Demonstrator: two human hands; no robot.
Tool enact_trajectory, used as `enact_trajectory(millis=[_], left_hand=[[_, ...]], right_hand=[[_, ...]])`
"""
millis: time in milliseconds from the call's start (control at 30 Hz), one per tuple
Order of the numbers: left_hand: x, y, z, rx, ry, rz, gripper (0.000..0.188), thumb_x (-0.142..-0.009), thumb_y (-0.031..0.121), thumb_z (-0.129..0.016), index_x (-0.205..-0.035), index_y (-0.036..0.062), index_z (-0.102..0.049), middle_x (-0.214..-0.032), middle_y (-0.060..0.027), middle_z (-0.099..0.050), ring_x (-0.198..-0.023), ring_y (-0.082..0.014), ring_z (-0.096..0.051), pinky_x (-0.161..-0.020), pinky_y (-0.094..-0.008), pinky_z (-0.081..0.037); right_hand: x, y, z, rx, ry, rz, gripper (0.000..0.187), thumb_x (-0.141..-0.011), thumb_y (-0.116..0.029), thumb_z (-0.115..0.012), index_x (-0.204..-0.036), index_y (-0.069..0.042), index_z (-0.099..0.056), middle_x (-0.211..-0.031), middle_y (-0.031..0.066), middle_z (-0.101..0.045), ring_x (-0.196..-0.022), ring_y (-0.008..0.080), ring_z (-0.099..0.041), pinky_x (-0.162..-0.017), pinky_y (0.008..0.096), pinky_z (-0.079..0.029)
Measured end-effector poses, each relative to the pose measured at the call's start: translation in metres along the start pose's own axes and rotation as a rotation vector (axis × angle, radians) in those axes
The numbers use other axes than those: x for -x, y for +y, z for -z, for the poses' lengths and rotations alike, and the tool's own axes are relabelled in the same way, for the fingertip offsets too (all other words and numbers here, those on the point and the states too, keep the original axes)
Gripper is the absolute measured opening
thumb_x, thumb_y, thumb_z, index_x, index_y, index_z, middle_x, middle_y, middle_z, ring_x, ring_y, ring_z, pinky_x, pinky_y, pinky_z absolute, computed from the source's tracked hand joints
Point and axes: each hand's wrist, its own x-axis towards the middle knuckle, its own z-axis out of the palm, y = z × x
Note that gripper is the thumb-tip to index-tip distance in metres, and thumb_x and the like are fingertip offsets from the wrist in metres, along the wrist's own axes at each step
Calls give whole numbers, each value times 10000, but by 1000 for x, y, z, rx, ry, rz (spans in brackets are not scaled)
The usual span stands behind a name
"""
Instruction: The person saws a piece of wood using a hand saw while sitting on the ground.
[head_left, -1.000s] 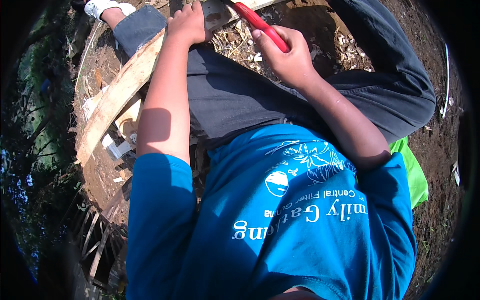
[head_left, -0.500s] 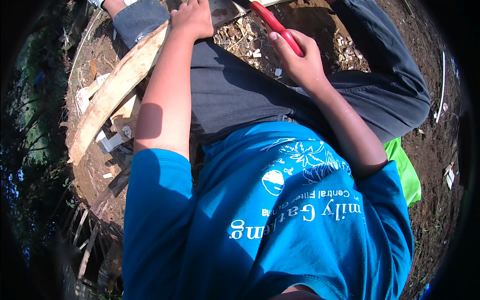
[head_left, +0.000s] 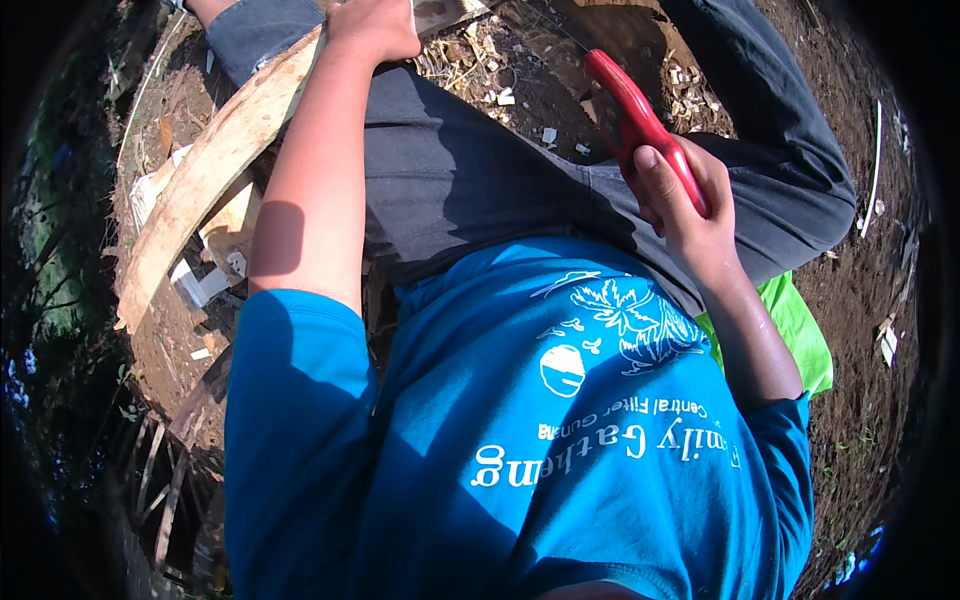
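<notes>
My right hand [head_left: 690, 205] is wrapped round the red handle of a hand saw [head_left: 640, 112], raised over my right thigh. Its blade shows only as a thin line running up and left from the handle. At the top edge my left hand [head_left: 372, 28] grips a long, pale wooden plank [head_left: 225, 140], its fingertips partly out of view. The plank slants down to the left past my left forearm, over the ground. Its far part, right of my left hand, is cut off by the top edge.
Wood chips [head_left: 495, 85] lie on the soil between my legs, in dark trousers [head_left: 470, 160]. Offcuts [head_left: 230, 225] sit beneath the plank. Bright green cloth [head_left: 795, 325] lies by my right elbow. Sticks [head_left: 165, 490] and dark foliage are at the left.
My right hand has drawn the saw back toward me and to the right, away from the plank. My left hand stays on the plank; the view has shifted slightly.
</notes>
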Motion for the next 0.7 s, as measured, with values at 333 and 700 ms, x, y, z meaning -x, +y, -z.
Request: enact_trajectory(millis=[333, 700], left_hand=[[-2, 0, 1, 48, -53, 63, 799, -724, 138, -743, -1435, -32, -421, -1407, -274, -537, -1338, -414, -498, -1136, -495, -400], [-2, -1, -8, 122, 63, 33, 878, -743, 180, -739, -1515, 15, -355, -1452, -260, -507, -1333, -414, -505, -1127, -519, -409]], right_hand=[[-61, 24, -52, -51, 19, 196, 384, -1022, -320, -658, -781, -21, -642, -615, -29, -547, -592, 42, -503, -541, 256, -392], [-93, -38, -17, 140, -81, 200, 499, -972, -555, -672, -996, -57, -704, -728, 10, -628, -621, 86, -622, -574, 220, -481]])
